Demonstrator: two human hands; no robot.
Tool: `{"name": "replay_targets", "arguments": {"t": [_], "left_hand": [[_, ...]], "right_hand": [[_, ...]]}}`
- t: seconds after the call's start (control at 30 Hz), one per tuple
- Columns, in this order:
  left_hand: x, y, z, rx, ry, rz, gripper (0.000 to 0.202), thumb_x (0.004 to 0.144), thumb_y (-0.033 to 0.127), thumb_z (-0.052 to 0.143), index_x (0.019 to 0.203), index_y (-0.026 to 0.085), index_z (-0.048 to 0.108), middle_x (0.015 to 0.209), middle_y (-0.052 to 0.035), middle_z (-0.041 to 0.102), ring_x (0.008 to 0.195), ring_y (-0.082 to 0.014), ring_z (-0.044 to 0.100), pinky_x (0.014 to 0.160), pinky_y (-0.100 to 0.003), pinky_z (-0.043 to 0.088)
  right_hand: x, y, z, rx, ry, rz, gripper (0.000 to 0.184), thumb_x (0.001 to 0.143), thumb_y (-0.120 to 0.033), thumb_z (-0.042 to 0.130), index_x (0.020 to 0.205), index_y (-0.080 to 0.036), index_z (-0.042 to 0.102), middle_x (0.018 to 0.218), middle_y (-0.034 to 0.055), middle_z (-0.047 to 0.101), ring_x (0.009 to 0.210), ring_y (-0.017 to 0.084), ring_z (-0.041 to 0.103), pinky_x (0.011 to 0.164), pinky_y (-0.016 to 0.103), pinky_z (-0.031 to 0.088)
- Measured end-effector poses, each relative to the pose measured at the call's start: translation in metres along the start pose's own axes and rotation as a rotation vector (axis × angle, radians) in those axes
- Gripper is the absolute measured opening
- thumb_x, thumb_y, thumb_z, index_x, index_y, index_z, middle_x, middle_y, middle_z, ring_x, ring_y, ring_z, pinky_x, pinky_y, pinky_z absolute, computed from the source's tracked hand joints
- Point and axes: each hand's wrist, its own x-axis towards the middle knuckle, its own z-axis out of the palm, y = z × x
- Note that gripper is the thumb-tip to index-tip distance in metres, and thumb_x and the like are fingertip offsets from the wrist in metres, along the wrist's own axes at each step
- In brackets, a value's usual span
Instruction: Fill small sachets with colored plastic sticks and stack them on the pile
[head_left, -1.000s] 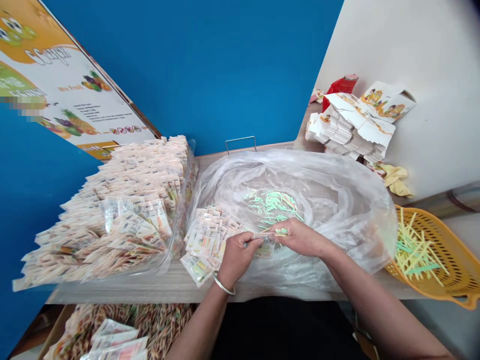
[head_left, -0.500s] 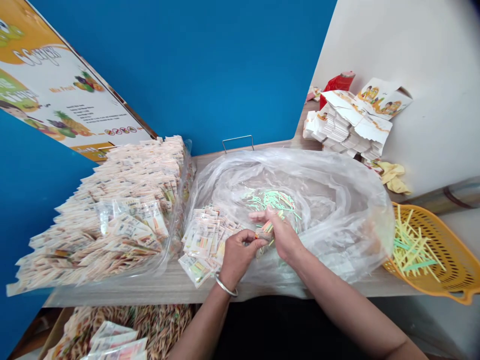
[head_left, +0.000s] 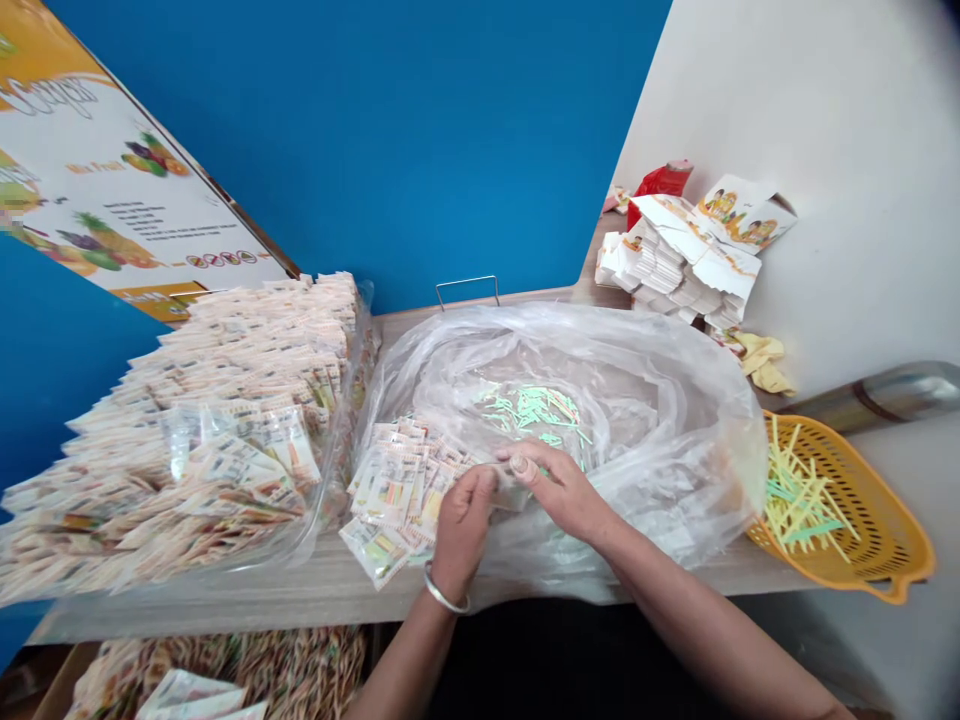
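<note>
My left hand [head_left: 463,530], a metal bangle on its wrist, and my right hand [head_left: 559,490] pinch a small printed paper packet [head_left: 510,491] between them, and the fingers hide most of it. My left hand lies over a loose pile of printed sachets [head_left: 394,490] on the table. My right hand rests on a clear plastic bag [head_left: 637,400], and pale green paper strips [head_left: 534,408] lie inside the bag just beyond my fingers.
A large heap of sachets in clear plastic [head_left: 202,420] fills the left. An orange perforated basket [head_left: 832,510] holds yellow and green strips at right. Printed cardboard boxes [head_left: 675,260] stand at the back right, and a carton of packets [head_left: 217,680] sits below the table edge.
My hands have come closer together over the sachet pile, and the packet is now mostly hidden in my fingers. The whole scene has shifted slightly left as my head turned.
</note>
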Motion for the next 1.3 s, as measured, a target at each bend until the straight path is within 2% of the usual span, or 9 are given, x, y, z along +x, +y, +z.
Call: {"name": "replay_targets", "arguments": {"t": [0.17, 0.33, 0.47, 0.63, 0.83, 0.93, 1.07, 1.17, 1.3], "left_hand": [[0.009, -0.018, -0.053, 0.319, 0.580, 0.015, 0.029, 0.094, 0.041, 0.045, 0.092, 0.020, 0.064, 0.080, -0.0008, 0.063, 0.077, -0.0171, 0.057, 0.074, -0.027, 0.045], [0.042, -0.060, -0.081, 0.526, 0.771, 0.011, 0.033, 0.092, 0.038, 0.043, 0.102, 0.016, 0.065, 0.094, -0.0094, 0.068, 0.092, -0.0240, 0.061, 0.086, -0.036, 0.046], [0.063, -0.075, -0.084, 0.638, 0.744, 0.037, 0.033, 0.092, 0.036, 0.042, 0.099, 0.016, 0.067, 0.097, -0.0124, 0.068, 0.097, -0.0264, 0.059, 0.091, -0.040, 0.045], [0.066, -0.065, -0.088, 0.695, 0.640, 0.098, 0.036, 0.093, 0.036, 0.042, 0.112, 0.015, 0.065, 0.108, -0.0137, 0.067, 0.105, -0.0270, 0.058, 0.097, -0.041, 0.044], [0.053, -0.061, -0.083, 0.739, 0.596, 0.113, 0.040, 0.095, 0.037, 0.043, 0.123, 0.013, 0.061, 0.116, -0.0155, 0.066, 0.111, -0.0287, 0.058, 0.101, -0.044, 0.043], [0.047, -0.063, -0.083, 0.742, 0.610, 0.146, 0.041, 0.095, 0.035, 0.045, 0.126, 0.012, 0.058, 0.120, -0.0169, 0.064, 0.115, -0.0294, 0.057, 0.103, -0.045, 0.041], [0.036, -0.058, -0.085, 0.757, 0.622, 0.274, 0.039, 0.094, 0.031, 0.049, 0.127, 0.010, 0.056, 0.126, -0.0188, 0.061, 0.124, -0.0295, 0.052, 0.108, -0.047, 0.038], [0.022, -0.048, -0.073, 0.766, 0.599, 0.437, 0.033, 0.093, 0.025, 0.054, 0.124, 0.013, 0.057, 0.123, -0.0167, 0.063, 0.123, -0.0281, 0.053, 0.108, -0.047, 0.037], [0.000, -0.039, -0.027, 0.699, 0.196, 0.605, 0.025, 0.092, 0.019, 0.055, 0.117, 0.018, 0.060, 0.107, -0.0089, 0.069, 0.104, -0.0220, 0.060, 0.097, -0.040, 0.046]], "right_hand": [[0.019, 0.043, -0.050, -0.572, 0.225, 0.146, 0.027, 0.095, -0.031, 0.047, 0.096, -0.021, 0.071, 0.096, 0.0062, 0.071, 0.089, 0.020, 0.064, 0.078, 0.030, 0.046], [0.055, 0.070, -0.062, -1.029, 0.072, 0.336, 0.021, 0.091, -0.028, 0.053, 0.094, -0.016, 0.070, 0.101, 0.0142, 0.069, 0.089, 0.025, 0.066, 0.073, 0.031, 0.044], [0.073, 0.076, -0.057, -1.046, 0.007, 0.417, 0.025, 0.086, -0.012, 0.049, 0.105, -0.012, 0.066, 0.110, 0.0191, 0.066, 0.092, 0.025, 0.066, 0.075, 0.031, 0.044], [0.069, 0.082, -0.081, -0.950, -0.051, 0.385, 0.015, 0.083, -0.017, 0.053, 0.090, -0.018, 0.065, 0.094, 0.0074, 0.070, 0.083, 0.018, 0.064, 0.069, 0.025, 0.041], [0.045, 0.091, -0.101, -0.467, 0.135, 0.266, 0.012, 0.087, -0.020, 0.041, 0.086, -0.019, 0.053, 0.076, 0.0018, 0.068, 0.070, 0.015, 0.060, 0.066, 0.024, 0.040], [0.037, 0.091, -0.100, -0.458, 0.182, 0.284, 0.017, 0.093, -0.023, 0.034, 0.088, -0.019, 0.050, 0.077, 0.0037, 0.067, 0.071, 0.017, 0.061, 0.068, 0.026, 0.039], [0.026, 0.071, -0.083, -0.791, 0.222, 0.359, 0.026, 0.099, -0.031, 0.029, 0.098, -0.018, 0.052, 0.083, 0.0084, 0.067, 0.073, 0.021, 0.060, 0.064, 0.028, 0.033], [0.011, 0.050, -0.052, -0.836, 0.071, 0.333, 0.029, 0.101, -0.032, 0.027, 0.106, -0.019, 0.052, 0.087, 0.0085, 0.068, 0.077, 0.021, 0.062, 0.066, 0.029, 0.033], [-0.004, 0.042, -0.007, -0.830, -0.223, 0.337, 0.021, 0.094, -0.032, 0.048, 0.108, -0.018, 0.055, 0.101, 0.0114, 0.071, 0.087, 0.024, 0.065, 0.069, 0.029, 0.036]]}}
